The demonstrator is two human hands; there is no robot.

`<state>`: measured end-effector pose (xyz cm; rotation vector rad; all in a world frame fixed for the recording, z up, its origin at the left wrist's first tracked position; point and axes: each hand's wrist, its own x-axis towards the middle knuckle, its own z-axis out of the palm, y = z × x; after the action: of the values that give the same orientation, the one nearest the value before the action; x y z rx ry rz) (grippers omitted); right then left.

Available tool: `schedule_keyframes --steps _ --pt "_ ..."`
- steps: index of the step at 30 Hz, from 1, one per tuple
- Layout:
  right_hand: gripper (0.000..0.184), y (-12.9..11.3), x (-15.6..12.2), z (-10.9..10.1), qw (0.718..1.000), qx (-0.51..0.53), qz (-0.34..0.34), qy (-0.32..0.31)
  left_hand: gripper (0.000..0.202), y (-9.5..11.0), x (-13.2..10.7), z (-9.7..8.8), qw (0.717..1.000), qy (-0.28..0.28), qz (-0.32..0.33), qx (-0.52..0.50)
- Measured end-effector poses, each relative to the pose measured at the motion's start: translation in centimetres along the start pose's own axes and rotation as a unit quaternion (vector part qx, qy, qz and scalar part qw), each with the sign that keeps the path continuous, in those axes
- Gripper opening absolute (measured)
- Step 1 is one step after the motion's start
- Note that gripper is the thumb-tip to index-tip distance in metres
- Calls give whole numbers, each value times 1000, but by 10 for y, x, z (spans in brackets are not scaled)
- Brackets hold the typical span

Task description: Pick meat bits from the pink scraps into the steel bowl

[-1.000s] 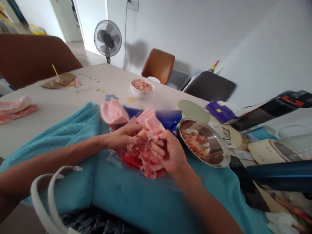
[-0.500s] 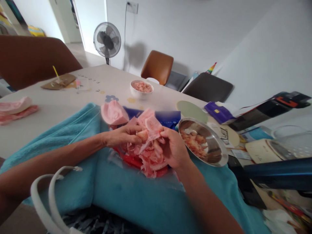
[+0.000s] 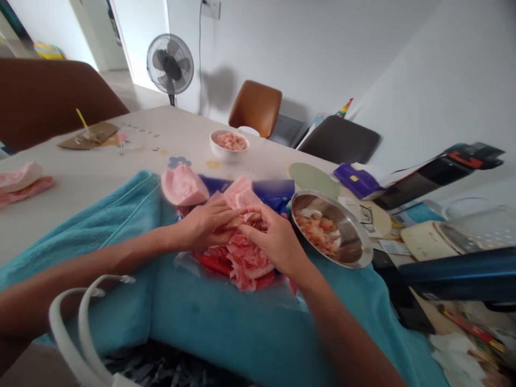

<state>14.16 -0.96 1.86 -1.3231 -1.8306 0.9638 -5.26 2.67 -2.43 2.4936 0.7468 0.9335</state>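
Note:
My left hand [image 3: 207,224] and my right hand [image 3: 276,236] meet over a heap of pink pomelo membranes [image 3: 250,263]. Between their closed fingers is a small piece of pomelo flesh [image 3: 250,216], mostly covered by the fingertips. The heap lies on red and clear plastic over a teal towel [image 3: 193,306]. Just beyond my left hand sits a thick, cupped piece of pink pomelo peel [image 3: 183,185]. A steel bowl [image 3: 357,239] stands tilted to the right of my right hand, with pale orange-pink pomelo pieces [image 3: 318,228] inside.
Farther back on the table stands a white bowl [image 3: 228,152] of pomelo flesh. More peel [image 3: 20,180] lies at the left edge. A green round mat [image 3: 314,180], a purple packet [image 3: 357,180] and a dark blue cylinder [image 3: 463,277] are on the right. Behind are chairs and a fan [image 3: 170,64].
My hands have come closer together, and the fingers now cover more of the held piece. The loose membrane raised between them earlier is no longer spread out. The view has shifted slightly.

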Motion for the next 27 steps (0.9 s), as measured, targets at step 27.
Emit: schedule_keyframes --steps 27 --pt "19 -3 -4 -8 959 241 72 -133 34 5 -3 0 795 -52 -249 -551"
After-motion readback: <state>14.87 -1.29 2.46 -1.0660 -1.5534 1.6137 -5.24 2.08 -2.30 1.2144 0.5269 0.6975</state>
